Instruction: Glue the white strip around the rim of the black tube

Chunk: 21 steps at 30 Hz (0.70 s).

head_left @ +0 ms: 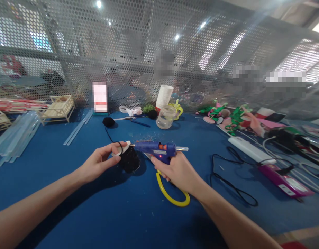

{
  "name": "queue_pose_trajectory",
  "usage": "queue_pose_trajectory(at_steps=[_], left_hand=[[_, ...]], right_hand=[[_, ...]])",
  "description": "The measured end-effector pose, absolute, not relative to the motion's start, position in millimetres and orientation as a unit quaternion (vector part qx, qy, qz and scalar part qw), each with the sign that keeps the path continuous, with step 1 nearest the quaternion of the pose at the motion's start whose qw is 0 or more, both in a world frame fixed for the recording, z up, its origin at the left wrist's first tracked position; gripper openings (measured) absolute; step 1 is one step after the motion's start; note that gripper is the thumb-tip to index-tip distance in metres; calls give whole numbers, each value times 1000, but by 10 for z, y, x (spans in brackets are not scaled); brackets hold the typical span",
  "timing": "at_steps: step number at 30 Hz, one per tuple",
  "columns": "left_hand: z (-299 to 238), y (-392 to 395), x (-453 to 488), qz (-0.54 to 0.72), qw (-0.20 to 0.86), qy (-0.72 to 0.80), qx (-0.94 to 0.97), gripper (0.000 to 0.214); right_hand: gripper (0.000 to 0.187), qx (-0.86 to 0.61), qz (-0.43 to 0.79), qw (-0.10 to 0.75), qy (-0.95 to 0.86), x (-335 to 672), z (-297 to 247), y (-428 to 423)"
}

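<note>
My left hand (102, 159) is closed on the white rim of a small cup wrapped in black yarn (129, 160), which is tilted on its side. A black strand runs from my fingers up to a ball of black yarn (108, 121). My right hand (176, 171) grips a blue hot glue gun (162, 152) with an orange light lit and a clear glue stick (182, 148) out of its back. Its nozzle points left at the cup's rim, touching or nearly so. Below my right hand lie yellow-handled scissors (175, 201), partly hidden by it.
Clear glue sticks (19, 135) and a small wooden bed frame (59, 108) lie left. A phone (100, 97) stands behind. Stacked paper cups (164, 95) and a clear jar (166, 117) are at back centre. A purple power strip (285, 181) and black cable (234, 188) lie right.
</note>
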State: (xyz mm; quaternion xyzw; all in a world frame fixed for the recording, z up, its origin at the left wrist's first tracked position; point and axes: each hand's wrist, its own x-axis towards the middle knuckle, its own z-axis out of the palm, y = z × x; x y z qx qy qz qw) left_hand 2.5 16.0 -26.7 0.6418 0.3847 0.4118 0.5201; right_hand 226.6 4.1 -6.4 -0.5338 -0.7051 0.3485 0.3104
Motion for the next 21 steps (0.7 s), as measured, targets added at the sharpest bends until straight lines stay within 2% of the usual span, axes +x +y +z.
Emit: queue_pose_trajectory(at_steps=[12,21], left_hand=[[-253,160,23,415,517,395,636,22],[-264,157,16,406,522,383,645,19]], right_hand=[[17,-539,350,319,-696,2242,-94,101],[23,-546,348,316,-693,2232,-97,152]])
